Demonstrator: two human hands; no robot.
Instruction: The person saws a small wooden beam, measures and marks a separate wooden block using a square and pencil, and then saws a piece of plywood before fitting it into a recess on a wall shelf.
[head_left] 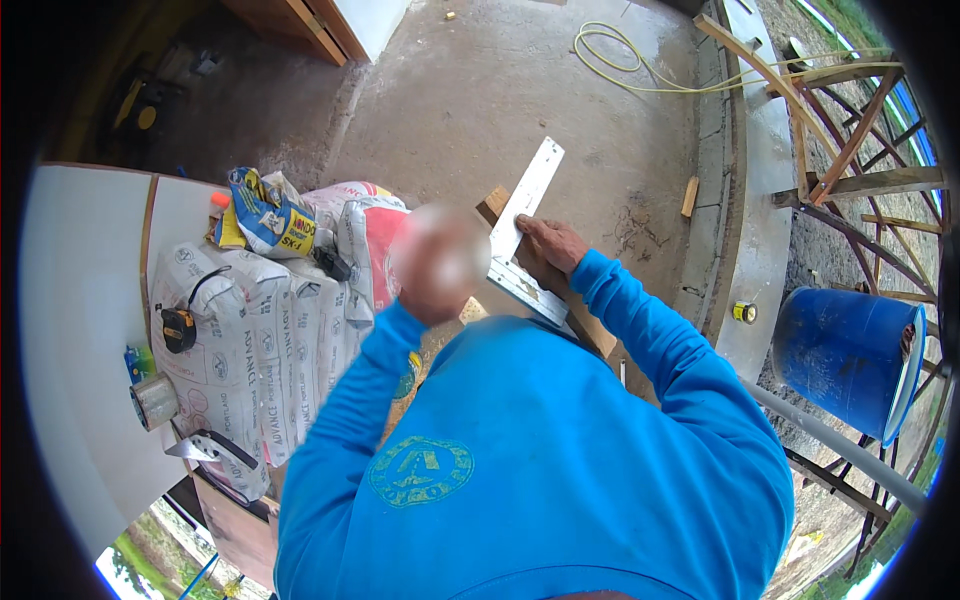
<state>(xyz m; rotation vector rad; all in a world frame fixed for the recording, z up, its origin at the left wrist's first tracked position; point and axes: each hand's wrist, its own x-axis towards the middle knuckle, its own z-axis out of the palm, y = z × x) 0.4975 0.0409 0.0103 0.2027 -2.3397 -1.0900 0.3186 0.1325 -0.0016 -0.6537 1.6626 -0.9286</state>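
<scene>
A white metal carpenter's square (531, 187) lies across a brown wooden board (590, 327), its long blade pointing away from me. My right hand (553, 243) is closed on the square, with the thumb and fingertips at the blade's edge near the corner. Just left of the square's corner is my left hand (436, 268), smeared by a blur that hides its fingers and anything in them. The board's cut far end (492, 204) shows past the square, while its near end runs close to my blue shirt.
Stacked cement bags (290, 350) stand at the left, bearing a tape measure (179, 330), a handsaw (213, 448) and a blue-yellow bag (270, 222). A wood offcut (690, 196) and a yellow hose (640, 65) lie on the concrete floor. Right are a blue drum (845, 362) and timber framing (850, 185).
</scene>
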